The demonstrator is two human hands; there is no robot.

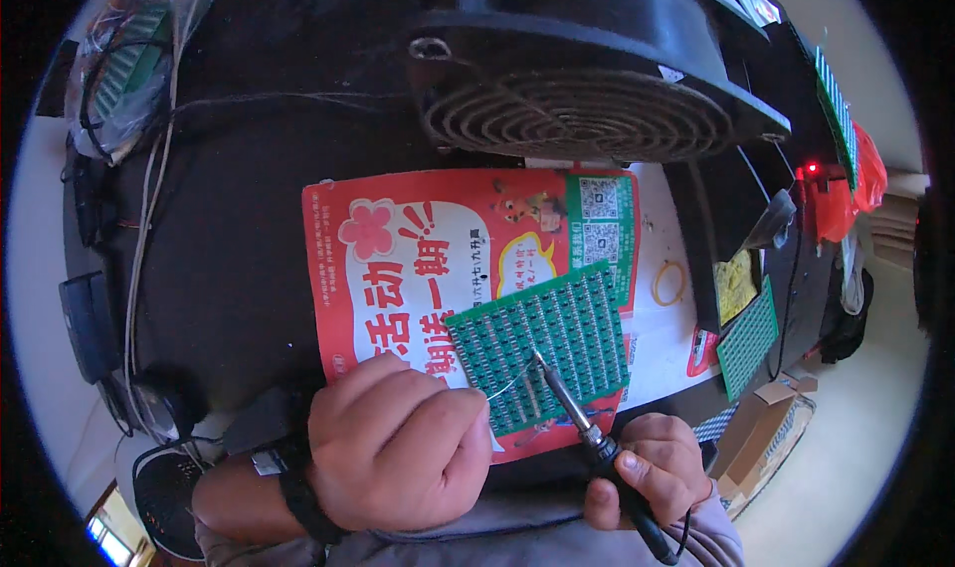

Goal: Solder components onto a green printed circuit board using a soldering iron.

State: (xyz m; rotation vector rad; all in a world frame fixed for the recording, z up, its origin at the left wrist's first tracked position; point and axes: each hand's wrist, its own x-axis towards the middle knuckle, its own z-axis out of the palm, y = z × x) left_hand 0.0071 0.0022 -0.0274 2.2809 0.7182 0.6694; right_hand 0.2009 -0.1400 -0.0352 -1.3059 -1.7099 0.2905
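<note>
A green circuit board [577, 313] with dense rows of small parts lies slightly turned on a red printed sheet [343, 209]. My right hand [657, 472] is closed round the black handle of a soldering iron [569, 404], whose tip meets the board near its middle. Thin solder wire [509, 384] runs from the pinched fingers of my left hand [398, 448] to that same tip. The left fist hangs by the board's lower left edge. Its fingertips are mostly hidden from view.
Behind the sheet stands a large black fan [577, 114]. A yellow sponge [736, 286] sits in a dark holder at right, beside another green board [748, 340]. A cardboard box [758, 433] is at lower right. Cables [149, 209] and a bag of boards [124, 80] line the left.
</note>
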